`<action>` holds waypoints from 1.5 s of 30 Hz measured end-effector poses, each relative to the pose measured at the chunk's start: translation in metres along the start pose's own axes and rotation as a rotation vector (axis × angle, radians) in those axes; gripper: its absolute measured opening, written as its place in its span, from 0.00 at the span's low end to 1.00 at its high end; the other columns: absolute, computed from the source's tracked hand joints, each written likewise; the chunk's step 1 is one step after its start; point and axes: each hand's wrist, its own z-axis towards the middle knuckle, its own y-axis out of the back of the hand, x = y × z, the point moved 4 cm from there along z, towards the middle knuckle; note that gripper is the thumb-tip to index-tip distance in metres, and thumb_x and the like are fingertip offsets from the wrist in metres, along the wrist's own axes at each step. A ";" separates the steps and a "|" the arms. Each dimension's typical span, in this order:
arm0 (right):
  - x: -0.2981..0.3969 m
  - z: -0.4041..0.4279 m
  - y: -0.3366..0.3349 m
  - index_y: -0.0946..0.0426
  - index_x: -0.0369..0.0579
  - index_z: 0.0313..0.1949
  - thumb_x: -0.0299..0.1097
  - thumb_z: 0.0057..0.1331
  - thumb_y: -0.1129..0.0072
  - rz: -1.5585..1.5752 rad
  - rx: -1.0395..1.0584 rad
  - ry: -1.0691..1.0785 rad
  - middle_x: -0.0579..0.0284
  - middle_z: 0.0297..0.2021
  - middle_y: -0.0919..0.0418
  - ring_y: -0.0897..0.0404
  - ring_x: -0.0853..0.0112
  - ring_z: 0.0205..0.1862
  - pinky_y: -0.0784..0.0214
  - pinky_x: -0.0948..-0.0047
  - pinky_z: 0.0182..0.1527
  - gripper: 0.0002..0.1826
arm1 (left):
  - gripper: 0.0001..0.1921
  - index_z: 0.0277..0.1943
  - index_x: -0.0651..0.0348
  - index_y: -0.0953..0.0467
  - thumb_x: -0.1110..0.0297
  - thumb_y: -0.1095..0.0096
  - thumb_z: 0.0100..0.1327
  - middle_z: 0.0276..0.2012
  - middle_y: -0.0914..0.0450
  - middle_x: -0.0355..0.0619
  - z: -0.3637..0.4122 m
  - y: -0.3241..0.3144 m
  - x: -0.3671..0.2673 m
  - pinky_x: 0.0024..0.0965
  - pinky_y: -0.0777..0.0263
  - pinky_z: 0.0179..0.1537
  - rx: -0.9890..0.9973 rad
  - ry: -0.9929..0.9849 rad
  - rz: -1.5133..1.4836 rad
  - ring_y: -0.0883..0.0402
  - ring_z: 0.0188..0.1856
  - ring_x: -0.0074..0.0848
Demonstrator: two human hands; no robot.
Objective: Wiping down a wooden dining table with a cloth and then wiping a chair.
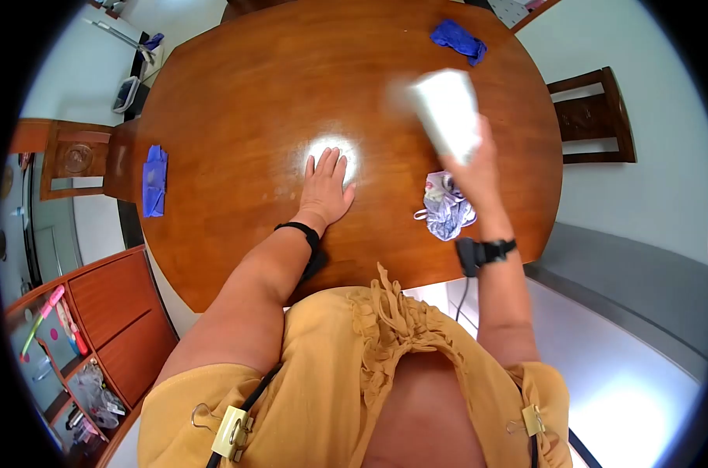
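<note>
My left hand (pixel 329 187) lies palm down on the brown wooden table (pixel 243 117), fingers spread, holding nothing. Over the table's right part, my right hand (pixel 473 169) grips a white object (pixel 447 108), blurred, perhaps folded paper or cloth. Just below that hand, a crumpled purple-and-white patterned cloth or bag (pixel 447 210) with a small loop rests on the tabletop. A crumpled blue cloth (pixel 458 41) sits near the far right edge, and a folded blue cloth or packet (pixel 155 181) lies by the left edge.
Wooden chairs stand at the left (pixel 79 158) and right (pixel 594 117) of the table. At the lower left is a reddish wooden cabinet (pixel 117 304) with shelves of small items. A cable (pixel 463 301) hangs from the black device on my right wrist.
</note>
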 end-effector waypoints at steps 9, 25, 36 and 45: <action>-0.006 0.041 -0.125 0.43 0.55 0.79 0.25 0.56 0.28 -0.505 0.435 0.262 0.44 0.80 0.48 0.55 0.47 0.83 0.60 0.46 0.81 0.52 | 0.31 0.69 0.64 0.30 0.54 0.40 0.69 0.74 0.36 0.55 0.013 -0.007 -0.012 0.57 0.59 0.80 -0.001 -0.071 -0.079 0.44 0.79 0.46; -0.129 -0.107 -0.049 0.37 0.42 0.75 0.41 0.66 0.35 -0.600 0.023 -0.006 0.34 0.76 0.43 0.45 0.40 0.78 0.55 0.42 0.78 0.40 | 0.34 0.72 0.65 0.34 0.51 0.41 0.70 0.77 0.39 0.56 0.009 -0.004 -0.007 0.58 0.62 0.80 0.116 -0.025 -0.048 0.49 0.81 0.45; -0.141 0.116 -0.105 0.22 0.45 0.63 0.32 0.70 0.42 -0.439 0.000 0.387 0.48 0.67 0.25 0.32 0.48 0.71 0.44 0.46 0.74 0.23 | 0.35 0.71 0.66 0.32 0.51 0.40 0.68 0.76 0.38 0.57 0.008 -0.007 -0.005 0.58 0.60 0.80 0.089 -0.052 -0.034 0.46 0.80 0.47; -0.111 0.242 -0.159 0.23 0.48 0.63 0.44 0.71 0.41 -0.608 0.036 0.361 0.51 0.60 0.19 0.24 0.54 0.64 0.33 0.53 0.65 0.24 | 0.34 0.69 0.67 0.30 0.52 0.38 0.67 0.74 0.35 0.59 0.010 -0.002 -0.007 0.58 0.57 0.79 0.021 -0.066 -0.066 0.41 0.78 0.49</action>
